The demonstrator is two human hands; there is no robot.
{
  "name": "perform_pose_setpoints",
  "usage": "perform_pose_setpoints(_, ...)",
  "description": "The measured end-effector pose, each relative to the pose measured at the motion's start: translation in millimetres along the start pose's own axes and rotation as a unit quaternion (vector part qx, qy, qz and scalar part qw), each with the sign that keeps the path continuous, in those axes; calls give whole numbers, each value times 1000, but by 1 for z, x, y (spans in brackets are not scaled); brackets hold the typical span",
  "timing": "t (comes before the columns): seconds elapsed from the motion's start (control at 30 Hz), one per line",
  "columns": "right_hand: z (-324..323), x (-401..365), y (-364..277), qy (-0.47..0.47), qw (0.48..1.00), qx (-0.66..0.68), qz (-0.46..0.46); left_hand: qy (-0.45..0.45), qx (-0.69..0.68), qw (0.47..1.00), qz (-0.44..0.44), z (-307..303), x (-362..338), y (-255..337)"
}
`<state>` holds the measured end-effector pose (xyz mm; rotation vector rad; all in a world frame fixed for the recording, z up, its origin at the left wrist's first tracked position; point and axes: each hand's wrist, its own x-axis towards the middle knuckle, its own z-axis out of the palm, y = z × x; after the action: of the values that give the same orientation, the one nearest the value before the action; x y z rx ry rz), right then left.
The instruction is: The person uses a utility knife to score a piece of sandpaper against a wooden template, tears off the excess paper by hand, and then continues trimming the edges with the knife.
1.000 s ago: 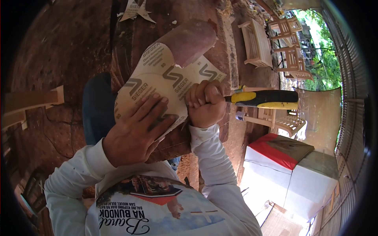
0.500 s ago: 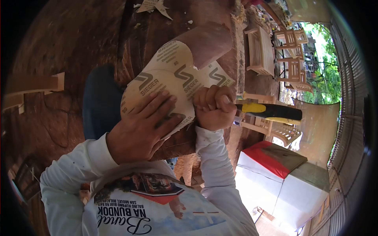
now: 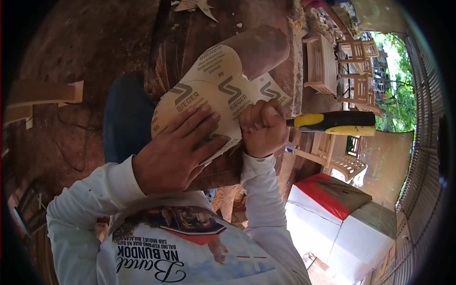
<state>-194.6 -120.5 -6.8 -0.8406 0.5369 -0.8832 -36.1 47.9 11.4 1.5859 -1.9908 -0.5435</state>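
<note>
A sheet of sandpaper (image 3: 192, 90), its printed "SIEGER" backing facing up, lies on a dark wooden surface. Its far end curls over and shows the brown grit side (image 3: 266, 47). My left hand (image 3: 175, 152) rests flat on the sheet with fingers stretched out, pressing near its left part. By the sheet's right edge, my right hand (image 3: 266, 126) is closed in a fist around the metal part of what looks like a chisel (image 3: 335, 123). Its black and yellow handle sticks out to the right; the blade is hidden in the fist.
Torn sandpaper scraps (image 3: 197, 7) lie at the far edge. Wooden furniture (image 3: 320, 66) stands to the right, with wooden chairs (image 3: 354, 80) beyond. A white box-shaped object with a red and brown top (image 3: 327, 194) is at lower right. Wooden pieces (image 3: 42, 99) sit at left.
The whole view has shifted slightly, so the sheet and hands appear a little further right. The chisel handle is a bit more level. Both hands keep the same hold.
</note>
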Motion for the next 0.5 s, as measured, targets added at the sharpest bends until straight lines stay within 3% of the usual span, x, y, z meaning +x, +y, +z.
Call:
perform_pose_setpoints(0.3, 5, 0, 8, 51, 996, -62, -30, 7, -15, 1000, 2, 3, -1, -3)
perform_pose_setpoints(0.4, 21, -4, 0, 133, 988, -81, 5, 13, -13, 1000, 5, 4, -2, -4)
perform_pose_setpoints(0.5, 7, 0, 0, 84, 995, -59, 9, 16, -14, 1000, 7, 4, -2, -5)
